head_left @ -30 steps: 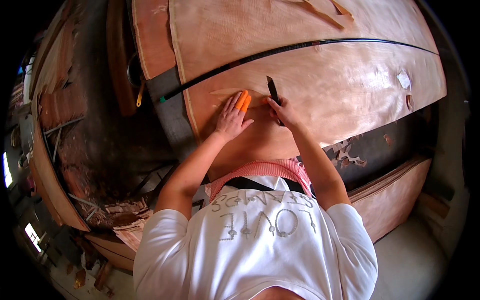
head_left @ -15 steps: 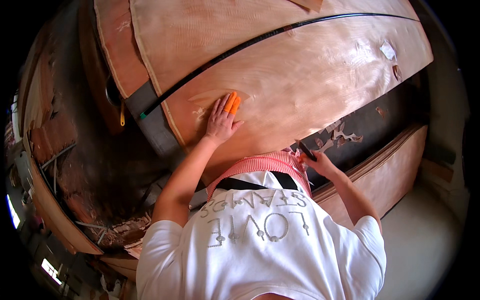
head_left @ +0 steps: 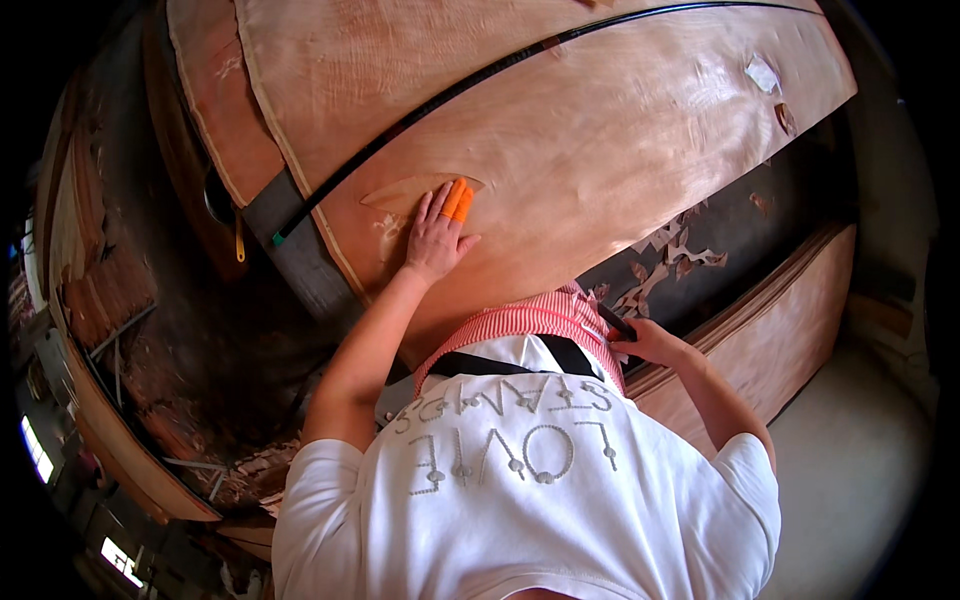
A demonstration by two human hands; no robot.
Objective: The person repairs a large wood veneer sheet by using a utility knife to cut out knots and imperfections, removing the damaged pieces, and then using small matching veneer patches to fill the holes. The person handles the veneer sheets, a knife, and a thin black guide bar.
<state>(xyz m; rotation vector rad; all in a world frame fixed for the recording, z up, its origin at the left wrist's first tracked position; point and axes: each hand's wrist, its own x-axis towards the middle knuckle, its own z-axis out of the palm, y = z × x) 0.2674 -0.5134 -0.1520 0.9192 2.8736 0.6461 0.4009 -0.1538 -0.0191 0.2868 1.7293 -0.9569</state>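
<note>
My left hand [head_left: 437, 240] lies flat on a broad, pale reddish-brown sheet of wood veneer [head_left: 600, 150]. Orange covers sit on two of its fingers. Beside and beneath those fingertips is a leaf-shaped veneer patch [head_left: 395, 192]. Low at my right side, close to the red-striped apron [head_left: 520, 318], my right hand [head_left: 655, 343] is closed round a narrow black tool [head_left: 617, 322] with a stick-like body. Its working end cannot be made out. Across the veneer runs a long, thin black strip [head_left: 430, 107] with a green tip, well beyond my left hand.
Torn veneer scraps [head_left: 670, 265] lie on a dark surface right of the sheet. A stack of veneer sheets [head_left: 770, 330] stands nearer on that side. A white scrap [head_left: 762, 74] rests on the far right of the sheet. Something yellow [head_left: 240, 243] hangs past its left edge.
My right hand has drawn slightly nearer my body with the black tool. My left hand stays flat by the patch, more of which now shows. The whole view has shifted a little.
</note>
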